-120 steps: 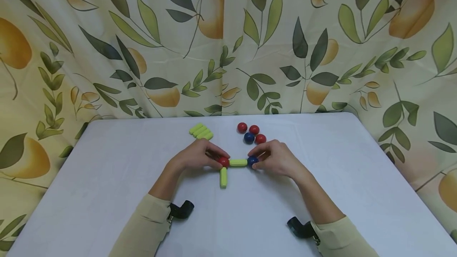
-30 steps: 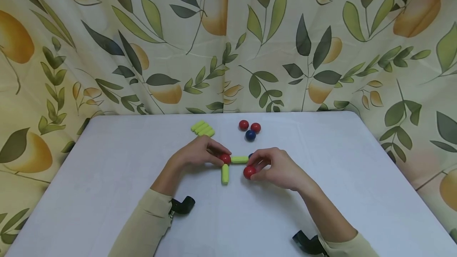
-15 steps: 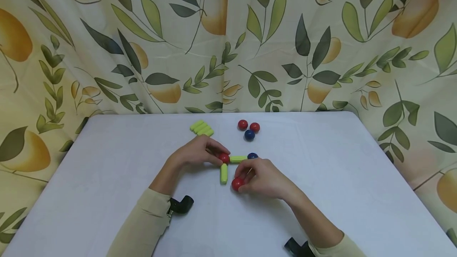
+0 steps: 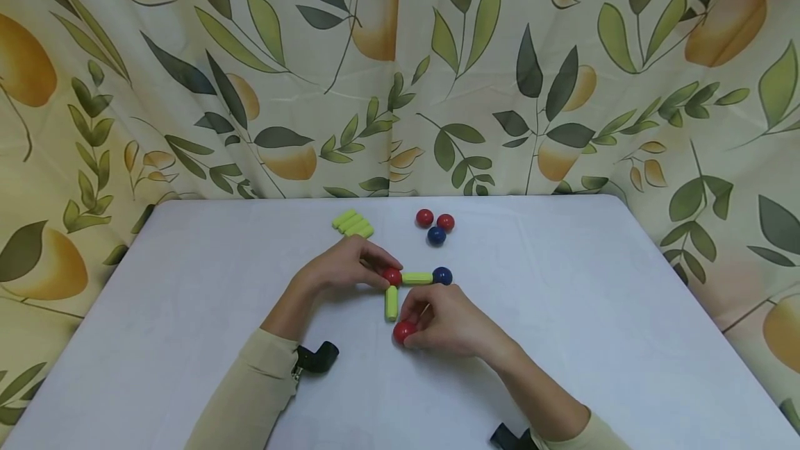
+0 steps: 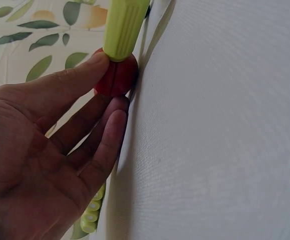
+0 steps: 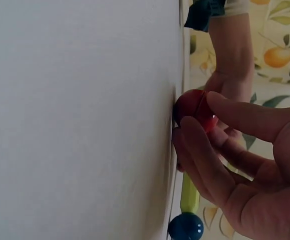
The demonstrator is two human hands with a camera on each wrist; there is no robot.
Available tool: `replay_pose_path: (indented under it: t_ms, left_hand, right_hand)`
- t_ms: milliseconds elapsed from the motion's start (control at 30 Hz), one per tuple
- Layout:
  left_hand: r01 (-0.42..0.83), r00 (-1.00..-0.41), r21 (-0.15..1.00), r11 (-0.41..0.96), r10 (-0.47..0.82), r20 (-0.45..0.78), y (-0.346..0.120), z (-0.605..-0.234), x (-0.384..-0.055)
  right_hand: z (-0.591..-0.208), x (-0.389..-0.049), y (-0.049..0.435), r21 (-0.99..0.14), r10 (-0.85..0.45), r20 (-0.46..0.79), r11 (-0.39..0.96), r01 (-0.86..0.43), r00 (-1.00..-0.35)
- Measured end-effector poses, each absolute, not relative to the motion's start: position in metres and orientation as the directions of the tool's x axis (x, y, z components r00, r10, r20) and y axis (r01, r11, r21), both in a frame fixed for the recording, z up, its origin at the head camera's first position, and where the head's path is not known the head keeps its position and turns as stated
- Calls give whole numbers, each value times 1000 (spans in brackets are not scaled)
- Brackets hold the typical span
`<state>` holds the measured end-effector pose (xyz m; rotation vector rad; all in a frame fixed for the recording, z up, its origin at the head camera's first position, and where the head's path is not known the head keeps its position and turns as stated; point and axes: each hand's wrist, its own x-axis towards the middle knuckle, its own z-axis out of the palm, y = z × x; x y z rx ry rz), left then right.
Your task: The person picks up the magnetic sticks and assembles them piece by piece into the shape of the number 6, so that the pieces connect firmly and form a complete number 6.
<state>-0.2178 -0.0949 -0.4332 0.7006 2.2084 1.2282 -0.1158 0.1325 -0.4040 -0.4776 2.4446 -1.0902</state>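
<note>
My left hand (image 4: 350,266) pinches a red ball (image 5: 115,75) between thumb and fingers. Two yellow-green ridged sticks meet that ball: one stick (image 4: 417,278) runs right to a blue ball (image 4: 442,276), the other stick (image 4: 391,304) points toward me. Just below the near stick's end, my right hand (image 4: 446,321) holds a second red ball (image 4: 404,332) by thumb and fingertips, low at the table. A small gap separates this ball from the stick in the head view. In the right wrist view a dark groove crosses the held ball (image 6: 192,107).
Several yellow-green sticks (image 4: 353,223) lie side by side at the back of the white table (image 4: 562,297). To their right sit two red balls (image 4: 425,218) and a loose blue ball (image 4: 437,235). A leaf-and-fruit patterned curtain (image 4: 400,75) hangs behind the table.
My right hand has left the joined blue ball, taken a red ball from the back group and carried it toward me and left, below the near stick. My left hand stays on its ball.
</note>
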Motion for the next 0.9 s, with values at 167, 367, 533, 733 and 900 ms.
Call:
replay_pose_path:
  t_ms: [167,367,533,733,900]
  left_hand:
    - [180,-737,869,461,648,-191,-95,-433,-217]
    - [193,-733,867,460,655,-184,-95,-433,-218]
    - [202,-737,861,467,652,-180,-95,-434,-218]
    - [217,-734,858,466,657,-172,-94,-434,-219]
    - [220,-735,853,473,656,-174,-94,-433,-218]
  right_hand:
    - [-405,-114,128,-773,-462,-220,620,-135,-859]
    - [-405,-112,123,-779,-456,-194,610,-146,-869]
    - [-405,-110,120,-775,-446,-173,611,-157,-878]
    - [-406,-109,117,-766,-425,-170,624,-152,-889]
    - [-406,-109,115,-764,-416,-170,628,-147,-893]
